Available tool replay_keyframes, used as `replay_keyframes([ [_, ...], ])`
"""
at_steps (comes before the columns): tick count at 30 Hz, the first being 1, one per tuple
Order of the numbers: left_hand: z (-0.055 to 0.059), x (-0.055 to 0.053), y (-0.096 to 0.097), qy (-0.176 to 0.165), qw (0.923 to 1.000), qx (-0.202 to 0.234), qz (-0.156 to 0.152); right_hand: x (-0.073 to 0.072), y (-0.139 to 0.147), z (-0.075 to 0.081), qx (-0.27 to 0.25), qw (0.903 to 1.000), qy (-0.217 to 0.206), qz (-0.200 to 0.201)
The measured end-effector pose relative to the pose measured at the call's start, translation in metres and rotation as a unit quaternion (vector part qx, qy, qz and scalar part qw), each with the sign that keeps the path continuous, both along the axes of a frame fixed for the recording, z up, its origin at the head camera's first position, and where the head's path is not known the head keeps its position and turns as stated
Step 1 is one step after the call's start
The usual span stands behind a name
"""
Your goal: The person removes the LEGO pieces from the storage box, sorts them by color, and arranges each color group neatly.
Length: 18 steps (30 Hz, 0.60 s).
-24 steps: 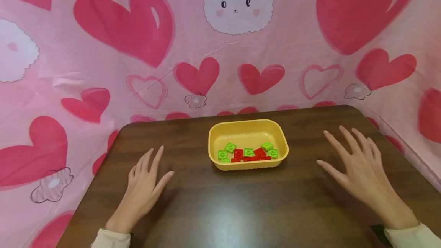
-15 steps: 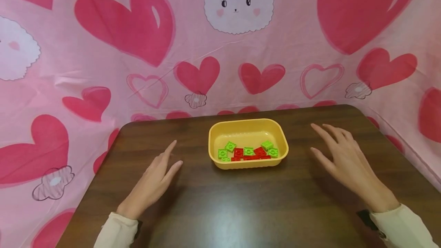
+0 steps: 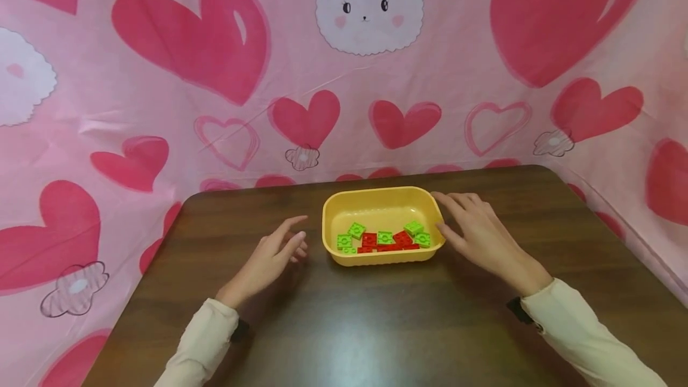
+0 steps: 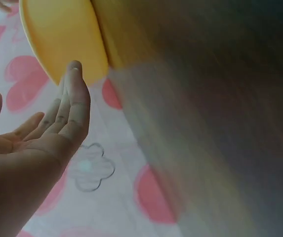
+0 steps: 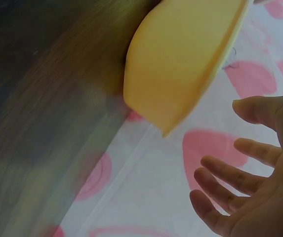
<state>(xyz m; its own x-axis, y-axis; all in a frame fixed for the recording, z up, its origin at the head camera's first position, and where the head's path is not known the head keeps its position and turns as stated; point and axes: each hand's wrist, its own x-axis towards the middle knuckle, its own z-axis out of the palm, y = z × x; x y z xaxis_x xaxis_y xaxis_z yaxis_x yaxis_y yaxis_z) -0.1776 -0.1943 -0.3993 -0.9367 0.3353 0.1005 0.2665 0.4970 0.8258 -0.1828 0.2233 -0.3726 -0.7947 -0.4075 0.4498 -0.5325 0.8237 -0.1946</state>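
Note:
A yellow plastic tray [image 3: 376, 199] stands on the dark wooden table [image 3: 408, 327]. Inside it lie green toy bricks [image 3: 384, 237] and red toy bricks [image 3: 369, 240], mostly along the near side. My left hand [image 3: 269, 258] is just left of the tray, fingers loosely bent and holding nothing. At the tray's right end is my right hand [image 3: 478, 232], its fingers spread and the fingertips right at the rim in the head view. In the right wrist view, the tray wall [image 5: 176, 64] rises ahead of the relaxed fingers [image 5: 230, 173].
A pink cloth [image 3: 355, 82] with hearts and a white bunny hangs behind the table and down its sides. The table's far edge runs close behind the tray. Both forearms wear cream sleeves [image 3: 580, 327] with a dark band at the wrist.
Both hands have moved inward from the sides toward the tray, the right one up to its rim. The tray and bricks have stayed in place.

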Motion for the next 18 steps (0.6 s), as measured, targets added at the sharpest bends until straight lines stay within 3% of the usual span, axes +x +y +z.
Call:
replay_keyframes([
  [4,-0.004,-0.012,0.006,-0.061,0.9961,0.063,-0.007,-0.01,-0.011,-0.003,0.007,0.9994,-0.035,0.005],
  [9,-0.004,-0.02,0.013,-0.128,0.9846,0.113,-0.035,-0.022,-0.019,-0.005,0.009,0.9987,-0.049,0.01],
  [13,-0.006,-0.025,0.019,-0.151,0.9767,0.14,-0.062,-0.03,-0.025,-0.008,0.018,0.999,-0.041,0.008],
  [18,-0.012,-0.028,0.026,-0.154,0.9731,0.152,-0.081,-0.034,-0.032,-0.012,0.046,0.9985,-0.029,-0.003],
])
